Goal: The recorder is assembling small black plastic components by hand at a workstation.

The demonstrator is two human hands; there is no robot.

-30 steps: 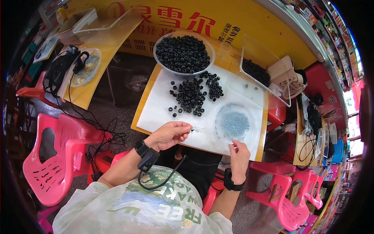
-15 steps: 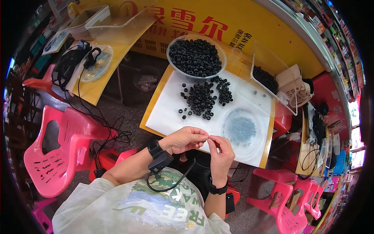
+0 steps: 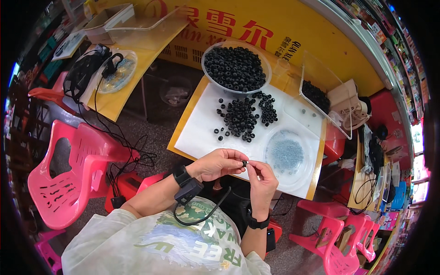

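Note:
Between thumb and finger of my left hand (image 3: pixel 219 164), a small black bead (image 3: pixel 245 163) is pinched just in front of the white table sheet (image 3: pixel 195 133). The fingertips of my right hand (image 3: pixel 262 179) are pressed together right against the bead; anything tiny inside that pinch is too small to tell. Beyond my hands lies a loose pile of black beads (image 3: pixel 241 120) with round holes. A clear bowl (image 3: pixel 238 92) heaped with the same beads stands behind it. To the right is a clear round dish (image 3: pixel 303 173) holding many tiny pale blue pieces (image 3: pixel 285 150).
A clear bin (image 3: pixel 337 129) with more black parts tilts at the table's right edge, beside a cream bag (image 3: pixel 343 101). Pink plastic chairs (image 3: pixel 73 169) stand left and right. Black cables (image 3: pixel 123 142) trail down from a side table (image 3: pixel 112 107) on the left.
A black bead now shows between my fingertips where it could not be seen before. Both hands stay nearly in place; the view has shifted slightly.

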